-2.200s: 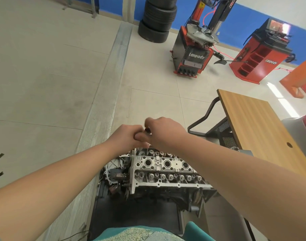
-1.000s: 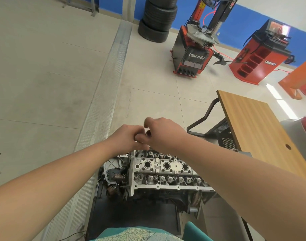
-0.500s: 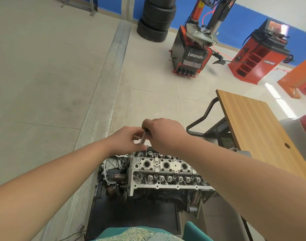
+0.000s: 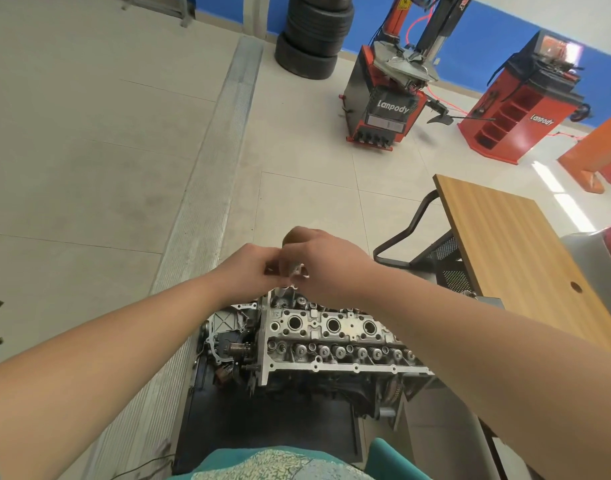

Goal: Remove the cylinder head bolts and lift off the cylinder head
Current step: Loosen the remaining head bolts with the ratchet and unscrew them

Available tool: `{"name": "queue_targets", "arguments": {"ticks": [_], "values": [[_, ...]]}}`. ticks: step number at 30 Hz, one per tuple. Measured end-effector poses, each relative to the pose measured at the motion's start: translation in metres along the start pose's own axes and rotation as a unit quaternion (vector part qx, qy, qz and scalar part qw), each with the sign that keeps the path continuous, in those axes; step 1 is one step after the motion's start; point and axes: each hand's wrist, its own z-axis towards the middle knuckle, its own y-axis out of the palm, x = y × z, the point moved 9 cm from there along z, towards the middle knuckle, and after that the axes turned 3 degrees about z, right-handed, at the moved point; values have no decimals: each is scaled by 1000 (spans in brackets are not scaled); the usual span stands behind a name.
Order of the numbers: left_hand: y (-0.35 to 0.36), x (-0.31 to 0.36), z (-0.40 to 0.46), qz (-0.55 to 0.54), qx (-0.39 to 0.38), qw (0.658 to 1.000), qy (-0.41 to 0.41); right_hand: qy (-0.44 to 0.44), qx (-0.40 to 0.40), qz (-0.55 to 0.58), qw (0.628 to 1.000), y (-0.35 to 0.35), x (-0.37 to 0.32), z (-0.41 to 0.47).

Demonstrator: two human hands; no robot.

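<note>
**Two hands meet over an engine's cylinder head**

While both bare arms reach forward, the left hand (image 4: 252, 268) and right hand (image 4: 326, 266) meet, fingers curled around a small metal bolt (image 4: 296, 271) just above the far left corner of the cylinder head (image 4: 332, 336). The head sits on its engine block, below the hands. A wooden tabletop (image 4: 505, 244) stands to the right.

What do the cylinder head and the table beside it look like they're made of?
Cylinder head: bare cast metal, probably aluminium, judging by its pale grey, dull-shiny surface with machined bores. Table: wood-look top, perhaps laminate, with even straight grain and a flat sheen.
</note>
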Motion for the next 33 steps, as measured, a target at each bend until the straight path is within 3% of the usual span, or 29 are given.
{"name": "queue_targets", "arguments": {"ticks": [2, 5, 7, 11, 13, 16, 22, 25, 28, 33], "values": [[-3, 3, 1, -6, 24, 1000, 2, 46, 28, 0, 999, -4, 5, 3], [1, 6, 1, -34, 15, 999, 0, 144, 26, -92, 985, -1, 22, 8], [8, 2, 1, -38, -18, 999, 5, 121, 14, -118, 986, 0, 20, 8], [13, -4, -1, -3, -50, 999, -2, 21, -12, 12, 1000, -3, 6, 4], [11, 0, -1, 23, -40, 999, 6, 56, 3, 28, 998, -5, 8, 5], [8, 2, 4, 17, -14, 1000, 16, 146, 4, -76, 986, -2, 22, 10], [8, -8, 0, 2, -23, 1000, 7, -1, -28, -35, 999, -1, 5, 7], [2, -11, 1, 3, 2, 1000, 3, 54, 27, 11, 998, -8, 9, 6], [4, -11, 2, -5, -3, 1000, -9, 129, 25, -53, 990, -5, 19, 9], [12, -9, -3, -36, -46, 998, -12, 52, -38, -86, 994, 0, 6, 8]]}}
